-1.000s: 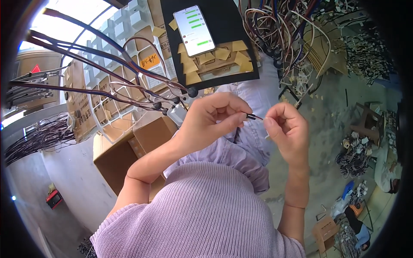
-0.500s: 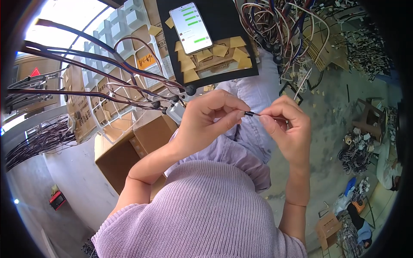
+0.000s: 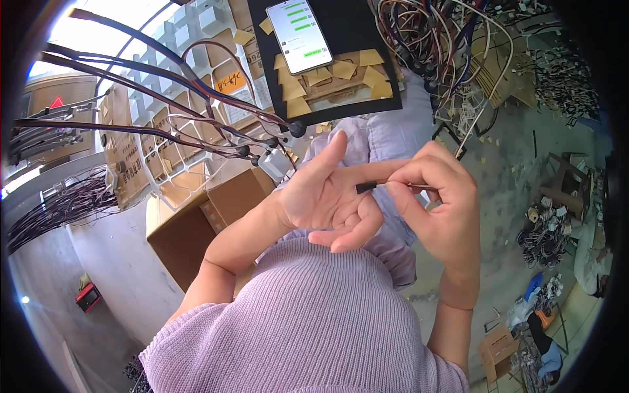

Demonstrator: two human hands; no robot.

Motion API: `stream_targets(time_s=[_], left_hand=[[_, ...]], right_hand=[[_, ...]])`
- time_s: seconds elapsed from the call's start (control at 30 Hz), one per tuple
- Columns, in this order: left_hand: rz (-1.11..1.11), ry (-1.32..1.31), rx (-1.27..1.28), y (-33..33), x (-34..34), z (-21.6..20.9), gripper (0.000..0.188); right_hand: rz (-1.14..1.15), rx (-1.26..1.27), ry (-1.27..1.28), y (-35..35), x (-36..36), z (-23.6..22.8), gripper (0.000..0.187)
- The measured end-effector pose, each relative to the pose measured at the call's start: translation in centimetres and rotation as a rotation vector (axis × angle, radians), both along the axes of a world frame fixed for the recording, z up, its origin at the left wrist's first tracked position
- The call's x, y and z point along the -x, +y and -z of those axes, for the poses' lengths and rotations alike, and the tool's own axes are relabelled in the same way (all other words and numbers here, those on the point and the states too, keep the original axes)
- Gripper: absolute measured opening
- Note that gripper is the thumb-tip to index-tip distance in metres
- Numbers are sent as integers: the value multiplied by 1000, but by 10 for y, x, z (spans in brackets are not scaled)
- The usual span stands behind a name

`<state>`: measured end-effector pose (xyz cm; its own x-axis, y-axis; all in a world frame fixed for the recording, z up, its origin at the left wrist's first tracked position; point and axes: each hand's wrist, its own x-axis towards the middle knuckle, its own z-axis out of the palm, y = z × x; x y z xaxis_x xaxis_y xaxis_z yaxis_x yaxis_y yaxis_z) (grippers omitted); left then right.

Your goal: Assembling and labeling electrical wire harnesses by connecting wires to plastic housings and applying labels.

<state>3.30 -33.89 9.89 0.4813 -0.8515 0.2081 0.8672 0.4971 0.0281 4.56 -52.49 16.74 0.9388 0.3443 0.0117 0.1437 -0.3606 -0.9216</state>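
Pinched between the thumb and fingers of my right hand point(image 3: 436, 196) is a thin wire. A small black connector point(image 3: 366, 187) sits at the wire's left end, in front of my left palm. My left hand point(image 3: 337, 196) is turned palm up, its thumb raised and index finger stretched out, with the other fingers loosely curled. Nothing is gripped in it; whether the connector touches the palm I cannot tell. A white strand point(image 3: 473, 131) rises up and right from behind my right hand.
A phone point(image 3: 301, 39) lies on a black board point(image 3: 386, 105) bearing several tan paper pieces. Wire bundles hang at upper left point(image 3: 164, 78) and upper right point(image 3: 445, 39). An open cardboard box point(image 3: 242, 196) stands left of my lap. More cable heaps point(image 3: 544, 236) lie on the right.
My left hand has let go of the black connector and opened, turning palm up. My right hand keeps its pinch on the wire. The view has shifted slightly.
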Motion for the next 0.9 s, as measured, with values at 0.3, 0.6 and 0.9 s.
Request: stream_targets(time_s=[0.3, 0.6, 0.9], left_hand=[[-7, -87, -44, 2, 0, 1, 92], [-116, -140, -388, 11, -7, -14, 56], [-117, -187, -402, 15, -7, -13, 51]], right_hand=[[-20, 92, -50, 6, 3, -6, 9], [46, -9, 161, -11, -6, -5, 13], [142, -3, 42, -25, -3, 4, 9]])
